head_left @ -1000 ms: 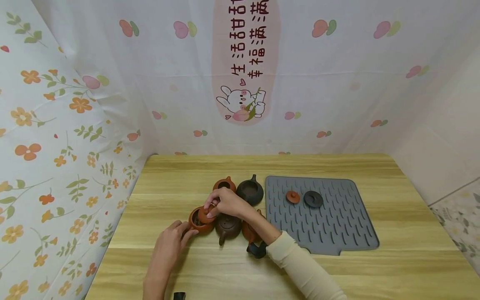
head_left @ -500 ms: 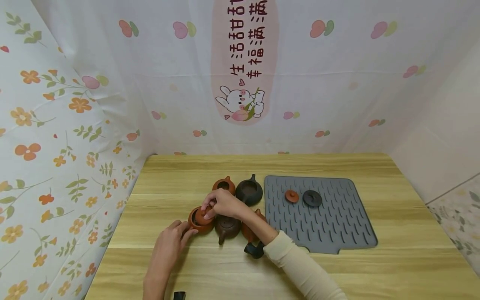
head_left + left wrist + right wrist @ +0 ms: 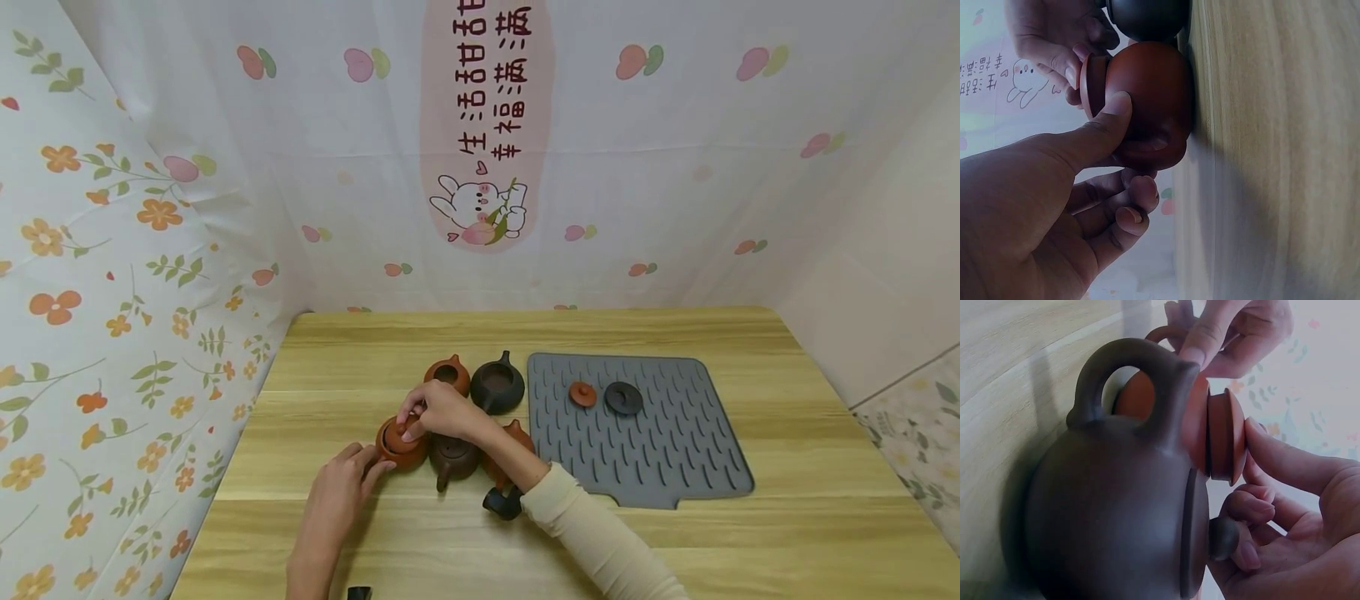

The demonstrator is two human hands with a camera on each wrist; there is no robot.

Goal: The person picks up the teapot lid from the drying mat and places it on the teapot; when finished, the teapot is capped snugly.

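Observation:
A small reddish clay teapot (image 3: 403,463) stands at the left of a cluster of teapots. My left hand (image 3: 337,492) holds it at the handle side, the thumb pressing its body (image 3: 1157,87) in the left wrist view. My right hand (image 3: 444,410) pinches a matching teapot lid (image 3: 405,437) by the knob. That lid (image 3: 1229,437) lies over the mouth, slightly tilted, with a dark gap along one side in the head view. A dark brown teapot (image 3: 1110,506) with its lid on stands beside it, under my right hand.
Behind are an uncovered reddish teapot (image 3: 457,385) and a black one (image 3: 504,400). Another reddish teapot (image 3: 517,436) is partly hidden by my right forearm. To the right, a grey mat (image 3: 645,450) bears a reddish lid (image 3: 582,394) and a black lid (image 3: 623,398).
My right hand has brought the lid left and down over the teapot's mouth, covering most of the opening that showed before. My left hand has stayed on the teapot.

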